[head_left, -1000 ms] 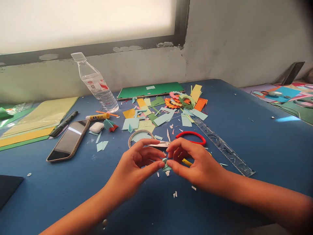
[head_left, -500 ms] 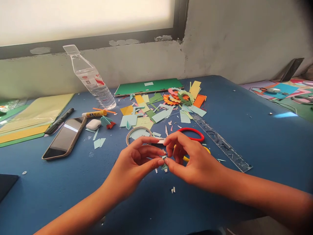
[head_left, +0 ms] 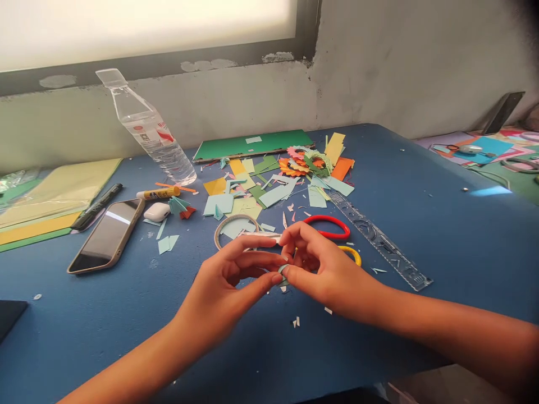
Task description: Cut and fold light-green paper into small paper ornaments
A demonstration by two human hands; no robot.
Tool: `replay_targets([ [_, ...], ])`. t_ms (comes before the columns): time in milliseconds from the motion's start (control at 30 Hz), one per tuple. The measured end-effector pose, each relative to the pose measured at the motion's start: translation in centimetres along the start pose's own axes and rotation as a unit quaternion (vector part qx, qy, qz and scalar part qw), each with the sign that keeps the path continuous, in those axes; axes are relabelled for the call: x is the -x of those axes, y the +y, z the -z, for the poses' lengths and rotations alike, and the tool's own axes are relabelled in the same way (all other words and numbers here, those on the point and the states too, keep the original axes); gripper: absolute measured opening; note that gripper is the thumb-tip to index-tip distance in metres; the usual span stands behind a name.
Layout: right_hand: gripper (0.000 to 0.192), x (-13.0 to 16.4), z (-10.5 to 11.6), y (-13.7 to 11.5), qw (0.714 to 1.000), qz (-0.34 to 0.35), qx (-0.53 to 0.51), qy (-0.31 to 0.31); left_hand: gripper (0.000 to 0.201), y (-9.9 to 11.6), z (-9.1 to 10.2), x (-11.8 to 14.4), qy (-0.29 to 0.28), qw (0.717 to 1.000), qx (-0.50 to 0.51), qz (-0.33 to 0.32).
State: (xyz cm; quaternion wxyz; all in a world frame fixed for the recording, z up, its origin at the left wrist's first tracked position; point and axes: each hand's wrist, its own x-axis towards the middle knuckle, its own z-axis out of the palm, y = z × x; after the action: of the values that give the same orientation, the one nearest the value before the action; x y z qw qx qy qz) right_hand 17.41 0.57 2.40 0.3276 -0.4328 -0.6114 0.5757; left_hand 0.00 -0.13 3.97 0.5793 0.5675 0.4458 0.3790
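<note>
The plastic bottle [head_left: 145, 130] at the back of the blue table [head_left: 421, 235] looks nearly full of clear water (cap on), and the left hand [head_left: 229, 286] and right hand [head_left: 326, 269] both pinch a tiny folded pale-green paper scrap [head_left: 283, 271] between fingertips, just above the table near the scissors [head_left: 332, 231].

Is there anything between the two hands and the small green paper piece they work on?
Nothing visible. The left hand and the right hand both pinch the paper piece directly with their fingertips, above the table. The scissors lie behind.
</note>
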Motion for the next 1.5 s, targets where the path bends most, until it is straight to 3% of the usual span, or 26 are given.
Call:
replay_targets([
  [200,0.029,0.1,-0.7,0.5,0.999,0.032,0.022,0.021,0.029,-0.6,-0.5,0.4,0.027,0.993,-0.091,-0.075],
  [400,0.025,0.0,-1.2,0.6,0.998,0.045,-0.027,0.026,0.030,-1.4,-0.7,0.8,0.064,0.973,-0.172,-0.141],
  [633,0.024,0.1,-1.5,1.0,0.998,0.052,-0.028,0.028,0.030,-1.6,-1.0,0.7,0.075,0.961,-0.210,-0.162],
  [933,0.021,0.1,-1.7,0.9,0.998,0.044,-0.036,0.026,0.038,-2.1,-1.1,0.4,0.077,0.959,-0.188,-0.200],
  [1333,0.009,0.2,-1.4,0.9,0.993,0.018,-0.120,-0.017,0.028,-1.3,-0.9,0.6,0.089,0.990,-0.097,-0.059],
  [1433,0.006,0.3,-1.0,1.0,0.994,0.096,-0.044,0.026,0.029,-1.1,-0.7,0.5,0.092,0.993,-0.073,-0.013],
  [1500,0.011,0.4,-0.4,1.2,0.971,0.220,0.066,0.070,0.030,-1.0,-0.6,0.4,0.093,0.994,-0.058,0.003],
])
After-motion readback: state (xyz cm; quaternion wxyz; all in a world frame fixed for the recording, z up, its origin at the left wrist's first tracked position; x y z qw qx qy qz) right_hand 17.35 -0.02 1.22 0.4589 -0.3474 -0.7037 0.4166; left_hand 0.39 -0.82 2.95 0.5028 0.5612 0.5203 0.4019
